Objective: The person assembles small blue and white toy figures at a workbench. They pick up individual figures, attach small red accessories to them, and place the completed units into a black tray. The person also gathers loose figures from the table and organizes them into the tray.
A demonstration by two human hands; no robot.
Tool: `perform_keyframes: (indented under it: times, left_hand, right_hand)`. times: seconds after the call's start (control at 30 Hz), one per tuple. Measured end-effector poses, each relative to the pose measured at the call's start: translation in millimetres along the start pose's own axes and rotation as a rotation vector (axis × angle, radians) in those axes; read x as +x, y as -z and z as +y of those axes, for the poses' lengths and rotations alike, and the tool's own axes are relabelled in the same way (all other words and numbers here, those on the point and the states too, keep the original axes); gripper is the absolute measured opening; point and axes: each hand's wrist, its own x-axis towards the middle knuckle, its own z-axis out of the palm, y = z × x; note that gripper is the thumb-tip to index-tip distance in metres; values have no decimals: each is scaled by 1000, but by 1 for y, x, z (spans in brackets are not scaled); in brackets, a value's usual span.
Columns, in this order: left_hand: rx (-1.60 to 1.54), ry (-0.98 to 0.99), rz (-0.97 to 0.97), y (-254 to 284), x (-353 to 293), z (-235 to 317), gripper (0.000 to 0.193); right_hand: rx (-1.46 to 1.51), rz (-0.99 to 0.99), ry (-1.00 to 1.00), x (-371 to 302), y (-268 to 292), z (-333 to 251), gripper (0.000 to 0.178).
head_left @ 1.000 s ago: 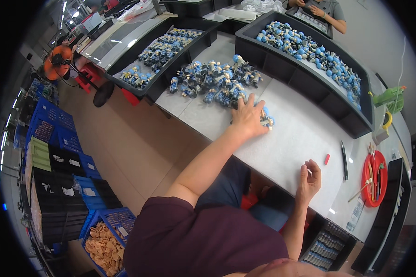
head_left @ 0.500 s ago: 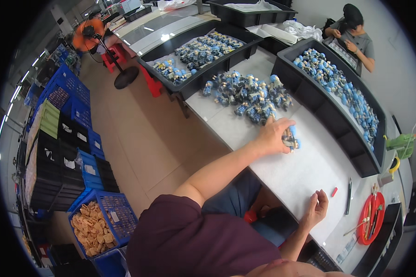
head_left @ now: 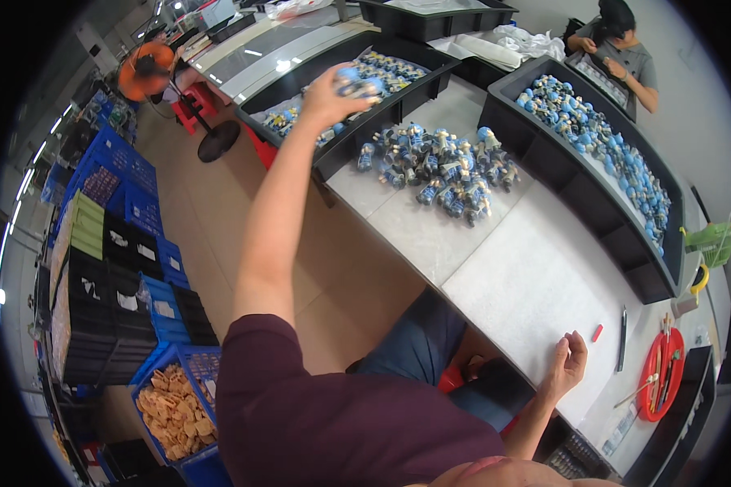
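Note:
My left hand (head_left: 337, 88) is stretched far out over the long black tray (head_left: 430, 63) on the left, closed around small blue figurines (head_left: 357, 79). That tray holds several more of the same blue figurines. A heap of blue figurines (head_left: 443, 166) lies on the white table (head_left: 528, 284) between the two trays. My right hand (head_left: 567, 363) rests at the table's near edge, fingers loosely curled, holding nothing. A small red piece (head_left: 597, 333) lies just right of it.
A second long black tray (head_left: 617, 235) with blue figurines runs along the table's right. A red dish (head_left: 662, 373) with tools and a dark pen (head_left: 622, 338) sit at the near right. Another person (head_left: 617, 49) works at the far end. Blue and black crates (head_left: 130, 268) stand on the floor at left.
My left hand picked figurines up from the table near the heap and swung them left and away, over the left tray. My right hand stayed at the table edge.

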Motion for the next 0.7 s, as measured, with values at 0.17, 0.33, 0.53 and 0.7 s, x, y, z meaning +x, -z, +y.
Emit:
perform_keyframes:
  times: [0.17,0.33,0.53,0.7]
  left_hand:
    - [433,55,-396,15,16,-74,83]
    - [490,138,-578,2,30,-96,84]
    - [714,146,-851,7,42,-108,82]
    - [743,120,-886,5,44,-96,86]
  right_hand:
    - [10,11,-19,0,-1,0,27]
    - [-47,59,36,0,1,4,26]
    - [-40,14,-33,4,-3,-2,26]
    - [-115,-62,66,17,6,-34,31]
